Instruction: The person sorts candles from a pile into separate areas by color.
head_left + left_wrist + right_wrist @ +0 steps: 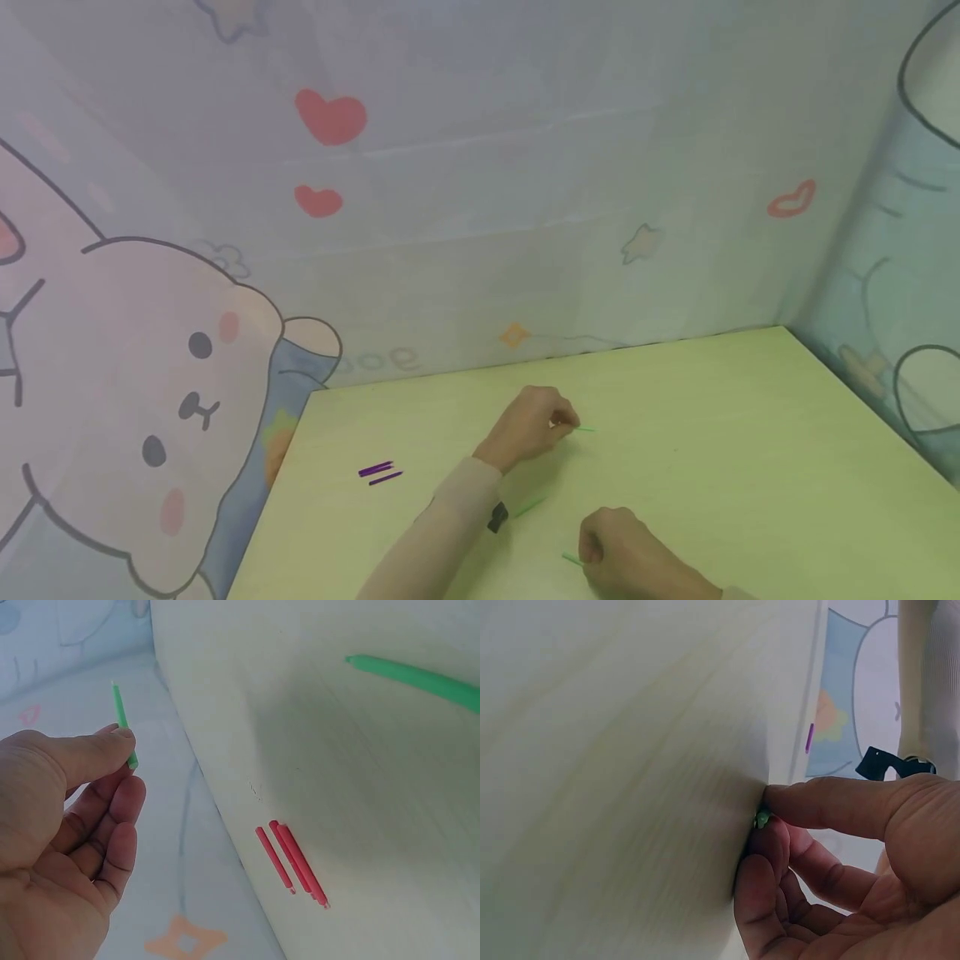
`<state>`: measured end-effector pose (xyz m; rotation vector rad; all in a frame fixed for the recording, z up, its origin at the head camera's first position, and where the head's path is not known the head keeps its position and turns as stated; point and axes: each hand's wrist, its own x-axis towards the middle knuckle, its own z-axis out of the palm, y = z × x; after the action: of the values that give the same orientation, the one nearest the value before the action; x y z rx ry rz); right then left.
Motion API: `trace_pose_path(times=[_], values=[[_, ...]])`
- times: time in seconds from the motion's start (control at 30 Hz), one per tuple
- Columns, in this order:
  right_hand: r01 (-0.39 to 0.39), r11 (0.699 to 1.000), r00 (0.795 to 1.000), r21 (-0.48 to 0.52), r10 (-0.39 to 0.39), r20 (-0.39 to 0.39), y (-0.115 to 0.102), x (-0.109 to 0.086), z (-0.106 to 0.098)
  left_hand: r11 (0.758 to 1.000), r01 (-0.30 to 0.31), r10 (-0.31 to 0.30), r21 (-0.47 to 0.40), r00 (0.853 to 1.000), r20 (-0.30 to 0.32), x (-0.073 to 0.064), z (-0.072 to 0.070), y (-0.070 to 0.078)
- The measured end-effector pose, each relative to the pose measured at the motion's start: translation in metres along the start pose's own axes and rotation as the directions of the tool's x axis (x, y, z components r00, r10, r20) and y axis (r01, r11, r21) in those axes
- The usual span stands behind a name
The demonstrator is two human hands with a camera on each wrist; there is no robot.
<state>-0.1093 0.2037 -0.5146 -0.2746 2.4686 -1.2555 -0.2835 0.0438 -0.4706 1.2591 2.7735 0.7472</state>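
My left hand pinches a thin green candle between thumb and index finger, its wick pointing away from the hand. Nearer the front of the table, my right hand holds another green candle by one end, fingertips right at the tabletop. In the right wrist view only a small end of that candle shows between the thumb and finger. A third green candle lies on the table between the two arms.
Three purple candles lie side by side on the pale green table, left of the left arm. In the left wrist view, three red candles lie together near the table edge. A cloth wall with cartoon prints stands behind.
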Motion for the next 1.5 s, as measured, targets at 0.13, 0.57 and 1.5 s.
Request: trace_pose_path(times=[0.13, 0.57, 1.5], values=[[-0.011, 1.0, 1.0, -0.001, 0.011, -0.004, 0.0, 0.0, -0.001, 1.0, -0.013, 0.013, 0.013, 1.0, 0.001, 0.004, 0.0, 0.002], [0.054, 0.998, 0.998, -0.014, -0.054, -0.01, 0.005, 0.001, 0.0, 0.999, -0.033, 0.034, -0.037, 0.999, 0.025, 0.02, 0.005, 0.004], [0.047, 0.999, 0.999, -0.01, -0.047, -0.007, 0.003, 0.001, -0.006, 0.993, -0.12, 0.119, 0.004, 0.99, 0.08, 0.051, 0.013, 0.021]])
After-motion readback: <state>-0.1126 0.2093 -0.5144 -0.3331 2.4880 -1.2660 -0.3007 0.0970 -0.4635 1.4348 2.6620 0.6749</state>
